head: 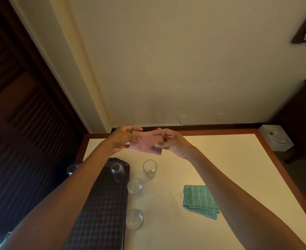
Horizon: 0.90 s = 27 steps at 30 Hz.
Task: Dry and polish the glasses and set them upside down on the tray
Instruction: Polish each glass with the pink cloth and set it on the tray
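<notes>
On left tray (101, 213), at least one inverted glass (117, 169); three upright glasses (135, 185) remain; your left hand (121, 139) and right hand (174, 144) pinch pink cloth (146, 147).

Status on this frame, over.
Left hand, right hand: both pinching pink cloth, mid-air. One glass inverted on tray, second glass half hidden; three upright glasses on table. Green cloth aside, nothing blocking.

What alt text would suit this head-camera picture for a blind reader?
A left hand and right hand hold a pink cloth above a cream table. Three upright glasses stand beside a dark tray; a green cloth lies nearby.
</notes>
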{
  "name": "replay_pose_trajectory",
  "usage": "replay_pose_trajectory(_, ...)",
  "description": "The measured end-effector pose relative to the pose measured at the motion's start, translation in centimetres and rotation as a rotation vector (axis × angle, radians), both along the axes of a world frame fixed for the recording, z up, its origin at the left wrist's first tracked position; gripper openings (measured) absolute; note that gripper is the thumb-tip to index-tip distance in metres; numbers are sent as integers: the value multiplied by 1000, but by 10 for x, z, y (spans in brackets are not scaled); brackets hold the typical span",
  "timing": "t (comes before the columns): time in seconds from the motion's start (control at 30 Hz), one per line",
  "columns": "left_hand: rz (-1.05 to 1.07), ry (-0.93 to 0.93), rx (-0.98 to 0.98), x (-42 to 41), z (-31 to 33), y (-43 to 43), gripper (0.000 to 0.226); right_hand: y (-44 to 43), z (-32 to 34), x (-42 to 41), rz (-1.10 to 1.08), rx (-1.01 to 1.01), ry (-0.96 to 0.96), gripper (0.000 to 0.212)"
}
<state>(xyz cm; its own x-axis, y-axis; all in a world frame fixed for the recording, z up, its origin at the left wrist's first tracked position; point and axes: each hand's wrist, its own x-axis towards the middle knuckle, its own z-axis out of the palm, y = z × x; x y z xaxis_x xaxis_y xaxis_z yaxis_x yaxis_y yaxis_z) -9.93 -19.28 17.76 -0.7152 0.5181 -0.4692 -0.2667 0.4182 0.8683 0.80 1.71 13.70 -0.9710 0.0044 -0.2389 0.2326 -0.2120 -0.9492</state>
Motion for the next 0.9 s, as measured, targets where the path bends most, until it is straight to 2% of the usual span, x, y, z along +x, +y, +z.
replay_pose_trajectory(0.13,-31,149,-32,3,-2,-1,49,-3,3,-2,-40,227,48,62)
replay_pose_trajectory(0.23,-102,315,-89,2,-2,-1,54,-5,5,-4,-73,521,88,70)
replay_pose_trajectory(0.37,-190,559,-233,4,-1,2,50,-6,10,-4,-90,798,154,57)
replay_pose_trajectory(0.47,-265,656,-302,7,-3,6,45,-8,9,-4,-126,919,155,50)
replay_pose_trajectory(0.73,-324,647,-333,3,-6,12,36,7,-2,6,-72,929,49,28)
replay_pose_trajectory(0.8,-351,572,-283,3,-7,14,30,12,0,8,19,942,-34,27)
replay_pose_trajectory(0.9,-448,461,-196,4,-10,20,24,15,6,10,255,929,-177,38)
